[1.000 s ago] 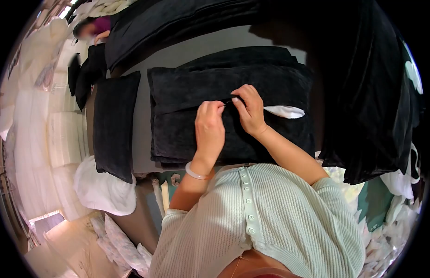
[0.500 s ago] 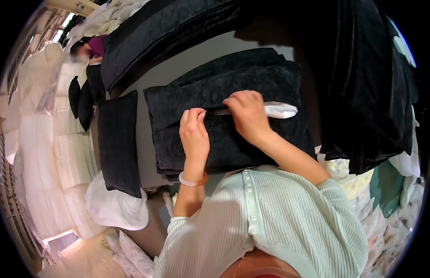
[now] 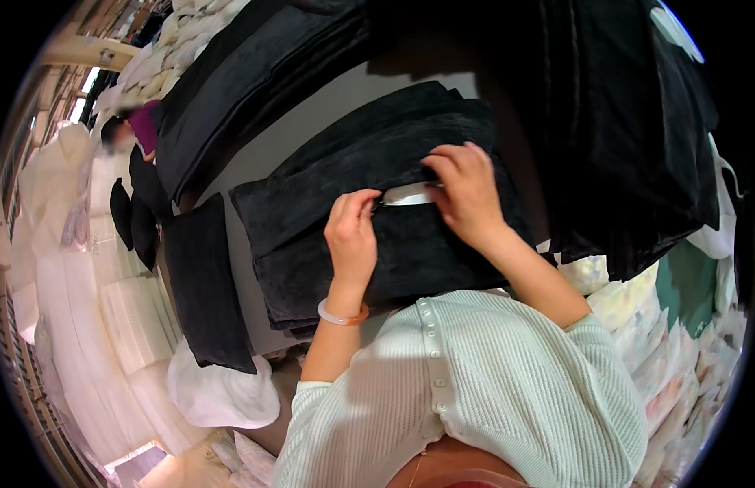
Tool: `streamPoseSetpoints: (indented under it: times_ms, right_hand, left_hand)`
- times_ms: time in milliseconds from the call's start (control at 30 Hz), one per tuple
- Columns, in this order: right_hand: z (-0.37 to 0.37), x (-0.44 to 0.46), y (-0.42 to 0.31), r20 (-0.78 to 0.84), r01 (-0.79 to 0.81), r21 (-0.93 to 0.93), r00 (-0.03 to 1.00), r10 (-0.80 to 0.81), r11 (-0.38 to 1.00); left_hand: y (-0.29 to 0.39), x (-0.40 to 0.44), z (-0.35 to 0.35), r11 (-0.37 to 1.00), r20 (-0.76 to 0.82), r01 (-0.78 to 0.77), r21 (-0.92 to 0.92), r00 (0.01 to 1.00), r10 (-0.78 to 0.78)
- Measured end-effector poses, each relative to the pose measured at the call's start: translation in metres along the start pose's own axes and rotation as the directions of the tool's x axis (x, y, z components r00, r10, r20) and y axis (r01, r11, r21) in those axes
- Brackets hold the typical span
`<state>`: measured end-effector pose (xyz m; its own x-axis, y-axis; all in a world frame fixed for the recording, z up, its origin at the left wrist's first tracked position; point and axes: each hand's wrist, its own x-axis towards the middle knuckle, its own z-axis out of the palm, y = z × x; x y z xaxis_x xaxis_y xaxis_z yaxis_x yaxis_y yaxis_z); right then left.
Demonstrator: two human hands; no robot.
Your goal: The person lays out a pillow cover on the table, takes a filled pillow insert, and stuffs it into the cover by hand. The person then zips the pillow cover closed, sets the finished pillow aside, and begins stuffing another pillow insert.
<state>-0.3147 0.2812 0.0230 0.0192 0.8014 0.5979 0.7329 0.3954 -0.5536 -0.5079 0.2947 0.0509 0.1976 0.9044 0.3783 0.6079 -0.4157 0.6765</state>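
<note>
A black, velvety cushion cover (image 3: 337, 252) lies flat on top of a pile of similar black pieces in front of me. White filling or lining (image 3: 407, 194) shows through a narrow slit in its upper side, between my hands. At the slit's left end, my left hand (image 3: 351, 232) pinches the dark edge of the cover between thumb and fingers; any small part inside the pinch is hidden. My right hand (image 3: 468, 195) is over the slit's right end, slightly blurred, its fingers curved and apart with nothing visible between them.
Black fabric is stacked along the far side (image 3: 255, 89) and high on the right (image 3: 629, 146). A filled black cushion (image 3: 206, 281) rests at the table's left edge, above a white bundle (image 3: 223, 386). White packs (image 3: 68, 268) line the left, where another person (image 3: 141, 130) is bent over.
My right hand has moved right along the slit and its fingers have spread. The white patch, formerly right of that hand, now shows between both hands. My left hand keeps its pinch.
</note>
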Motion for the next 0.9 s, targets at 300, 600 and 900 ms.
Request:
streamPoseSetpoints:
  times_ms: [300,600,900]
  right_hand:
    - [-0.01,-0.007,0.032,0.065,-0.143,0.094,0.988,0.137,0.985]
    - [-0.028,0.011,0.064,0.219,-0.296,0.269,0.945,0.241,0.917]
    - [-0.037,0.037,0.073,0.635,-0.635,0.337,0.699,0.33,0.695]
  left_hand:
    - [0.011,0.003,0.018,0.897,0.087,-0.337,0.287,0.941,0.326]
    - [0.04,0.016,0.05,0.867,0.311,-0.477,0.143,0.853,0.418]
    - [0.036,0.007,0.088,0.812,0.115,-0.479,0.334,0.876,0.469]
